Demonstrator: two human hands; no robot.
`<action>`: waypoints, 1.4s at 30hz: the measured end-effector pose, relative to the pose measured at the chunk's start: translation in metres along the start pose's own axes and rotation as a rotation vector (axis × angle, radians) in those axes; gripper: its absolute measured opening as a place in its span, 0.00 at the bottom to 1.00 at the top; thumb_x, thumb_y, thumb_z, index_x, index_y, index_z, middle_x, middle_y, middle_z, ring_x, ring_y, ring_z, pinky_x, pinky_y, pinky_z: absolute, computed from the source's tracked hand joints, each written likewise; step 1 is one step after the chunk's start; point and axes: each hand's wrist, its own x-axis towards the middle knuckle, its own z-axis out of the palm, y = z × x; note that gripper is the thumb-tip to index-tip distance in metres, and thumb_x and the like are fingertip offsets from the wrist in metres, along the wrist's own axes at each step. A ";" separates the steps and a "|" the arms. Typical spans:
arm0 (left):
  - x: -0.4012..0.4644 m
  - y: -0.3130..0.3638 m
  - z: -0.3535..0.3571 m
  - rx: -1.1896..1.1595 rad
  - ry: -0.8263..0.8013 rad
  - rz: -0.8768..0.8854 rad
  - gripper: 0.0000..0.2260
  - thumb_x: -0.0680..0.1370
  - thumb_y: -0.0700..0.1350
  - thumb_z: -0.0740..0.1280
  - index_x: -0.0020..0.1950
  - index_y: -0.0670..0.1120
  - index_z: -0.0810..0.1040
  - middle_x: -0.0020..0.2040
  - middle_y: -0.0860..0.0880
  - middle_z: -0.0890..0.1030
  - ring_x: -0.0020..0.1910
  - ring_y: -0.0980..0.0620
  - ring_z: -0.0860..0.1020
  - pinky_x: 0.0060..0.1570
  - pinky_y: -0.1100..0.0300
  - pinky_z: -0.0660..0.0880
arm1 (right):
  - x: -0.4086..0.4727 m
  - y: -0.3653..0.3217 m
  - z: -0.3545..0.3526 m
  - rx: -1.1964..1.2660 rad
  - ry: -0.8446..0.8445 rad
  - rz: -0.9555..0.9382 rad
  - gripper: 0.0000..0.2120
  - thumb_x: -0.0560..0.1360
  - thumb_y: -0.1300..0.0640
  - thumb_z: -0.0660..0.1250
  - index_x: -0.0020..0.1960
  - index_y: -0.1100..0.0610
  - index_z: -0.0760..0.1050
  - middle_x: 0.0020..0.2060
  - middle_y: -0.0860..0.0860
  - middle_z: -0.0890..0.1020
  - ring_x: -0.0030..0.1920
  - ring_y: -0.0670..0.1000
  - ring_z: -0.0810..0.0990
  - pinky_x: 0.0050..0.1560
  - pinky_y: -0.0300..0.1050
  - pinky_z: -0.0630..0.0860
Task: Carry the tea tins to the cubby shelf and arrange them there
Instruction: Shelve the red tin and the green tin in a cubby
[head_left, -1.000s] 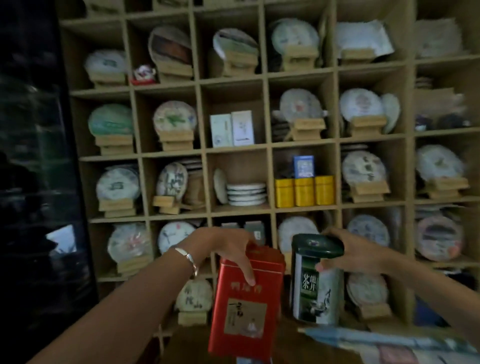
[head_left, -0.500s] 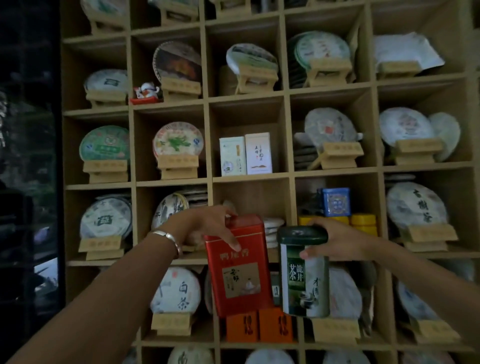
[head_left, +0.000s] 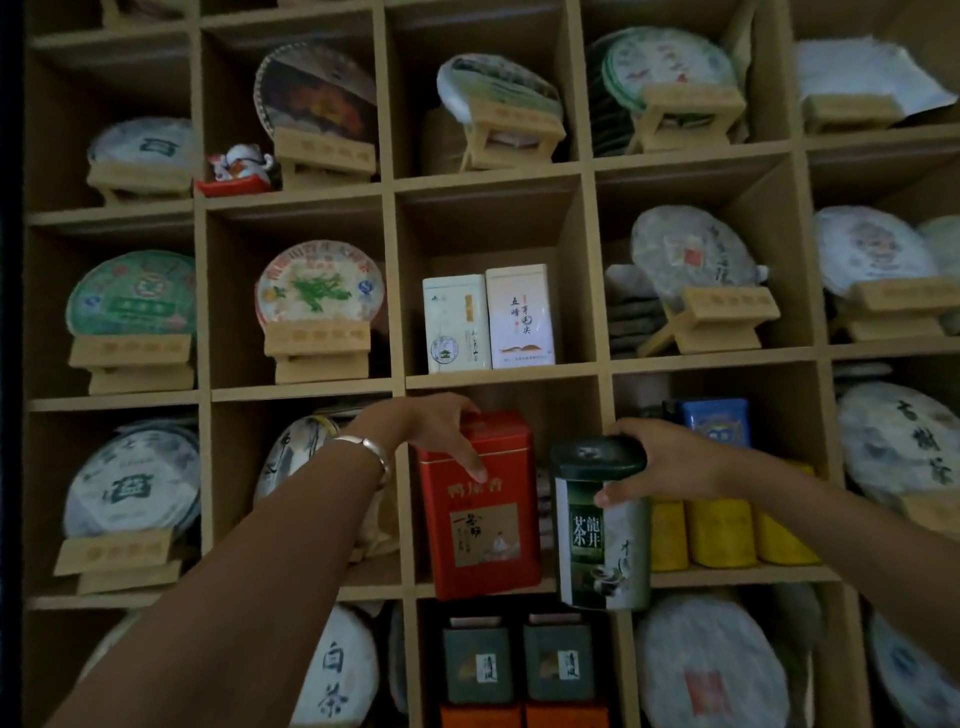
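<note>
The left hand (head_left: 431, 421) grips the red tin (head_left: 480, 506) by its top, at the middle cubby (head_left: 587, 410). The right hand (head_left: 670, 460) grips the green tin's (head_left: 602, 525) lid. That lid could pop off and the tin would fall.

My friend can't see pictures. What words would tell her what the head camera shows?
Two bare hands hold tea tins up to a wooden cubby shelf: the left hand grips a red tin by its top, the right hand a green tin. Round wrapped tea cakes on wooden stands fill most cubbies.
</note>
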 end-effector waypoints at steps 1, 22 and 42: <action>0.005 -0.003 0.001 0.001 -0.010 0.005 0.44 0.56 0.57 0.81 0.69 0.52 0.67 0.54 0.56 0.77 0.51 0.53 0.78 0.49 0.56 0.78 | 0.006 -0.003 0.000 -0.010 0.007 0.006 0.31 0.59 0.43 0.80 0.57 0.47 0.72 0.51 0.44 0.80 0.50 0.43 0.79 0.45 0.36 0.77; 0.049 -0.028 -0.002 0.167 -0.128 -0.053 0.37 0.67 0.50 0.77 0.73 0.51 0.65 0.64 0.47 0.77 0.60 0.45 0.78 0.60 0.46 0.74 | 0.084 -0.006 0.035 -0.179 -0.075 0.192 0.41 0.66 0.46 0.77 0.70 0.57 0.58 0.59 0.53 0.75 0.57 0.51 0.77 0.59 0.49 0.78; 0.044 -0.041 0.035 0.335 0.199 0.152 0.34 0.67 0.50 0.75 0.70 0.47 0.67 0.62 0.44 0.75 0.58 0.45 0.76 0.58 0.48 0.75 | 0.086 -0.005 0.051 -0.759 0.064 -0.054 0.31 0.70 0.47 0.72 0.67 0.59 0.66 0.58 0.55 0.70 0.54 0.54 0.74 0.45 0.44 0.71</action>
